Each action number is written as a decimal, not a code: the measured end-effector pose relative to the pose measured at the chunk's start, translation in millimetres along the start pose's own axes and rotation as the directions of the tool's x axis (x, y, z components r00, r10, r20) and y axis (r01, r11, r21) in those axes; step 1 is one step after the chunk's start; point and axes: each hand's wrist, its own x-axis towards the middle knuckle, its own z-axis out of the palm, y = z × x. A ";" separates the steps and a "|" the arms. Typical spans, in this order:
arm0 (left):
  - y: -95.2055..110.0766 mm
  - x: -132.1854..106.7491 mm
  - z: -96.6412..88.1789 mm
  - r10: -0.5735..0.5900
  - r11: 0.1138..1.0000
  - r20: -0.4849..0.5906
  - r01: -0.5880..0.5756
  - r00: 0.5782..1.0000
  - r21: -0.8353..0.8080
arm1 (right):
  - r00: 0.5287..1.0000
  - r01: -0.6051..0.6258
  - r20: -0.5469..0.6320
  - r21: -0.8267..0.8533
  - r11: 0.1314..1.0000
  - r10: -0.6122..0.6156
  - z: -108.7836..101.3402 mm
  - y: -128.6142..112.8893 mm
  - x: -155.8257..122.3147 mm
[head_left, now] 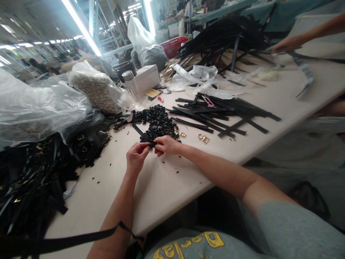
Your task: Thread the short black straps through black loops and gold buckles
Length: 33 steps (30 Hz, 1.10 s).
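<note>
My left hand [136, 154] and my right hand [167, 145] meet over the near edge of the black pile, both pinching a short black strap [141, 133]. One end of the strap sticks out up and to the left; the part between my fingertips is mostly hidden. Right behind my hands lies a heap of small black loops [159, 120]. A few gold buckles [182, 134] sit just right of the heap, and more gold buckles [203, 138] lie farther right. Several loose black straps [210, 111] are spread beyond them, with a pink-handled tool [208, 101] on top.
Black straps with gold buckles [48, 172] are piled at the left, below clear plastic bags [40, 104]. A bottle [132, 84] and a white box [147, 77] stand behind the loops. At right, a co-worker's hand [288, 44] reaches over the table [285, 90] near long black strips [229, 39].
</note>
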 end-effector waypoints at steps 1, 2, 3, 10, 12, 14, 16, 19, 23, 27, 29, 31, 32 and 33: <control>-0.5 0.1 0.0 0.015 1.000 0.009 -0.015 1.000 0.022 | 1.000 -0.004 -0.004 -0.007 1.000 0.004 0.1 0.1 0.2; -0.5 0.1 0.3 0.024 0.999 0.017 -0.024 1.000 0.036 | 1.000 -0.010 -0.008 -0.016 1.000 0.010 0.2 0.3 0.5; 0.0 -0.1 0.9 0.027 0.999 0.025 -0.028 0.999 0.045 | 1.000 -0.016 -0.010 -0.025 1.000 0.016 0.3 0.6 0.9; 5.3 -1.6 6.0 0.108 0.976 0.057 -0.117 0.992 0.182 | 0.999 -0.039 0.026 -0.018 0.999 0.040 2.3 0.8 0.6; 3.9 -1.8 6.4 0.108 0.968 0.043 -0.115 0.993 0.225 | 0.998 -0.033 0.052 -0.001 0.999 0.033 2.2 -0.9 -1.3; 1.6 -2.0 7.1 0.079 0.969 0.020 -0.081 0.997 0.232 | 0.997 -0.010 0.078 0.016 1.000 0.009 1.8 -2.3 -3.0; -0.3 -2.3 8.4 0.015 0.980 0.008 -0.016 1.000 0.199 | 0.998 0.006 0.065 0.024 1.000 -0.008 1.2 -3.3 -3.7; -0.1 -2.3 10.0 -0.114 0.992 0.024 0.113 0.993 0.055 | 1.000 -0.005 -0.013 0.019 1.000 0.005 -0.5 -5.4 -3.3; 4.4 -1.2 7.7 -0.305 0.920 0.172 0.337 0.937 -0.201 | 0.998 -0.039 -0.043 0.082 0.996 0.043 -4.6 -10.9 -4.4; 6.6 -0.4 2.8 -0.292 0.872 0.247 0.363 0.924 -0.327 | 0.995 -0.045 0.095 0.151 0.988 0.031 -8.0 -13.5 -8.0; 6.6 -0.5 0.5 -0.238 0.875 0.281 0.330 0.930 -0.353 | 0.987 -0.052 0.162 0.192 0.980 0.021 -9.0 -12.6 -8.9; 7.0 -0.7 -1.5 -0.205 0.883 0.327 0.319 0.922 -0.345 | 0.975 -0.079 0.219 0.224 0.971 0.029 -9.8 -11.1 -8.9; 7.6 -0.9 -2.2 -0.198 0.888 0.348 0.318 0.916 -0.332 | 0.969 -0.100 0.245 0.232 0.968 0.041 -10.2 -10.4 -8.7; 8.4 -1.2 -2.8 -0.194 0.896 0.361 0.315 0.912 -0.313 | 0.963 -0.122 0.265 0.236 0.964 0.057 -10.7 -10.0 -8.6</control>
